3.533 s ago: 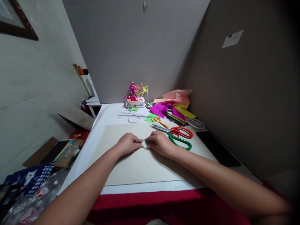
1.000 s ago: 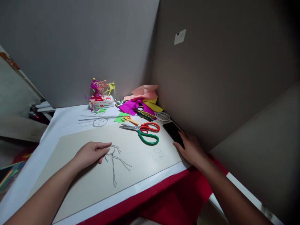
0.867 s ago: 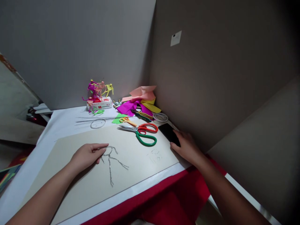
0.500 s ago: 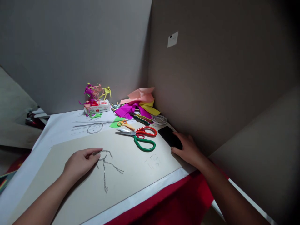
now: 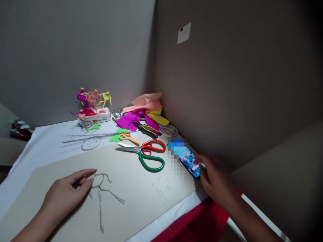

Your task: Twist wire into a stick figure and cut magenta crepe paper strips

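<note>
My left hand pinches one end of a twisted wire figure between thumb and fingers. The figure's thin wire limbs spread over the beige board. At the right, a smartphone lies on the table with its screen lit, part of it blurred by pixelation. Over its near end hovers my right hand, fingers apart, fingertips at or just above the screen; contact is unclear. Between the hands lie big scissors with one red and one green handle, blades pointing left.
Small yellow-handled scissors, pliers, a coil of cord and loose wires lie farther back. Behind them are coloured paper sheets and a tissue pack with several paper-wrapped figures. Grey walls bound the back and right.
The phone's dark screen has lit up. My right hand has let go of the phone's sides and moved over its screen. My left hand still holds the wire figure; the view has shifted.
</note>
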The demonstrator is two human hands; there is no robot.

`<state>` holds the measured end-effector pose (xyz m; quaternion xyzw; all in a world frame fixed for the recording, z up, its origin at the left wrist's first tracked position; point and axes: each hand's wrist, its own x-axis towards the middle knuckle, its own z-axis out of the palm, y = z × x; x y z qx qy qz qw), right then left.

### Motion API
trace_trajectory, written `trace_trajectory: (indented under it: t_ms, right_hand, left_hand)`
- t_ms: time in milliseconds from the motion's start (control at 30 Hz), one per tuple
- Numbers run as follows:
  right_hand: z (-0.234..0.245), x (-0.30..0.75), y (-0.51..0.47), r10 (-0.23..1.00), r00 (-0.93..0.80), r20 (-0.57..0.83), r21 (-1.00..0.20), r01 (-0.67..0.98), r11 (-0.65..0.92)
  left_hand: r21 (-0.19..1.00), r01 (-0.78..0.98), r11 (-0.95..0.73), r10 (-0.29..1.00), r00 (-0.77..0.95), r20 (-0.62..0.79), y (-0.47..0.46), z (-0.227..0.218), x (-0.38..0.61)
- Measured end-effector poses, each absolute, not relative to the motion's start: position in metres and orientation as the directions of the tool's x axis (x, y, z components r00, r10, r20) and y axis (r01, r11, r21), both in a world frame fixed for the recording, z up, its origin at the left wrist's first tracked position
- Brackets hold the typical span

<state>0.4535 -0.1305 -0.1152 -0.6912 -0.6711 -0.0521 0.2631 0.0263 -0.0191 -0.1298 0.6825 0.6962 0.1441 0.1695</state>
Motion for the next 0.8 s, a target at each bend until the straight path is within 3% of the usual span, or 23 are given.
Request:
trace_trajectory:
  t_ms: [100,233,333,467,533,667,800]
  right_hand:
    - [-0.119,0.448,-0.123,0.917,0.054,0.395,-0.283,0.957,0.065]
    - [-0.107,0.416,-0.105,0.910,-0.003,0.415,-0.354,0.921,0.164]
    - [-0.087,0.382,-0.102,0.897,-0.275,0.345,-0.299,0.874,0.383]
    - [-0.062,0.344,-0.108,0.710,-0.675,0.204,-0.247,0.666,0.704]
    - [-0.058,0.329,-0.108,0.590,-0.787,0.177,-0.218,0.554,0.804]
    - [-0.071,0.305,-0.103,0.485,-0.851,0.201,-0.152,0.462,0.874]
    - [-0.088,0.295,-0.098,0.465,-0.862,0.201,-0.121,0.449,0.885]
  left_hand:
    - [0.426,0.905,-0.006,1.000,0.011,-0.010,-0.019,-0.130,0.027]
    - [0.395,0.915,-0.078,0.997,0.065,0.048,-0.020,-0.130,0.029]
    - [0.378,0.910,-0.170,0.985,0.146,0.092,-0.023,-0.132,0.030]
    - [0.361,0.857,-0.368,0.928,0.317,0.194,-0.025,-0.137,0.034]
    - [0.352,0.806,-0.476,0.878,0.411,0.245,-0.027,-0.139,0.036]
    - [0.311,0.740,-0.596,0.802,0.529,0.279,-0.030,-0.141,0.039]
    - [0.259,0.787,-0.560,0.825,0.500,0.264,-0.031,-0.144,0.038]
